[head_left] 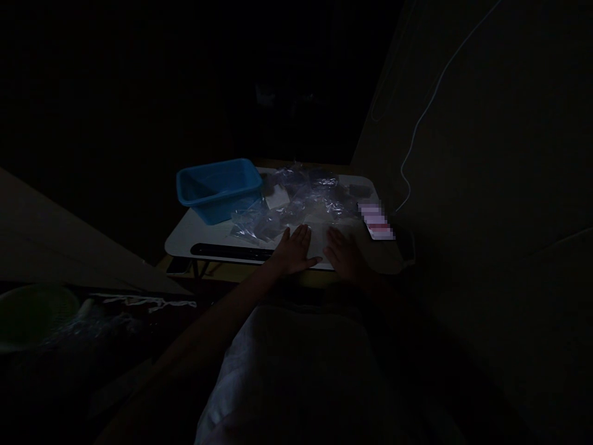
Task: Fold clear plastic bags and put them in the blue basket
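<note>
My left hand [295, 250] lies flat at the front edge of a small white table [183, 238], its thumb stretched out to the right. Just right of it, my right hand [341, 252] rests palm down with the fingers extended, dim in the shadow. Neither hand holds anything. Past the fingertips spreads a heap of crumpled clear plastic bags [296, 207]. A small white piece [277, 197], perhaps paper, lies among the bags. Whether the fingertips press on a flat piece of plastic is too dark to tell.
A blue plastic basin [220, 191] stands at the table's back left. A phone with a lit screen [376, 221] lies at the right edge. A white cable [433, 96] hangs along the right wall. On the floor at left sits a greenish round basket [37, 315]. The room is very dark.
</note>
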A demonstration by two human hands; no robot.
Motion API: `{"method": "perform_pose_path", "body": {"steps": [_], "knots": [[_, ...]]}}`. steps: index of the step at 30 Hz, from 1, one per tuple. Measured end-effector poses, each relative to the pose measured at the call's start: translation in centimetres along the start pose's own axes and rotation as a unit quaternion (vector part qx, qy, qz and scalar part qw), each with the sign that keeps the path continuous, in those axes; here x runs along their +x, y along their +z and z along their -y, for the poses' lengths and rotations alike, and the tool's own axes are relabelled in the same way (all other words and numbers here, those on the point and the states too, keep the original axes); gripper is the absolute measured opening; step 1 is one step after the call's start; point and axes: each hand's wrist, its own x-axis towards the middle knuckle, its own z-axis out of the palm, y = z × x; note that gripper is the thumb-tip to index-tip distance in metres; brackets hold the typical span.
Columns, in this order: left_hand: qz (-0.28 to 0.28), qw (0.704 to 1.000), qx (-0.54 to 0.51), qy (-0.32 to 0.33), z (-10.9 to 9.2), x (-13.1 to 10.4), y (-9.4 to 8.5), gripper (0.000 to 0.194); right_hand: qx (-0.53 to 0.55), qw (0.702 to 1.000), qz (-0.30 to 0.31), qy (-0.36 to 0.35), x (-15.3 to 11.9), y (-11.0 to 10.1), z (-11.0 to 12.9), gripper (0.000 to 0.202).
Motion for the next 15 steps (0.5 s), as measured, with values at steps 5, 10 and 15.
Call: {"method": "perform_pose_path", "body": {"steps": [5, 10, 15], "knots": [[0.003, 1.0, -0.001, -0.001, 0.0, -0.1, 0.0, 0.075, 0.009, 1.0, 0.003, -0.011, 1.4, 1.0, 0.7, 0.051], [0.011, 1.0, -0.001, -0.006, -0.2, -0.2, -0.4, 0.076, -0.023, 0.999, -0.038, 0.006, 0.1, 2.1, -2.3, 0.049], [0.011, 1.0, 0.002, -0.005, -0.2, -0.2, -0.3, 0.075, -0.053, 0.997, -0.032, 0.036, -1.0, 1.9, -4.5, 0.048]]}}
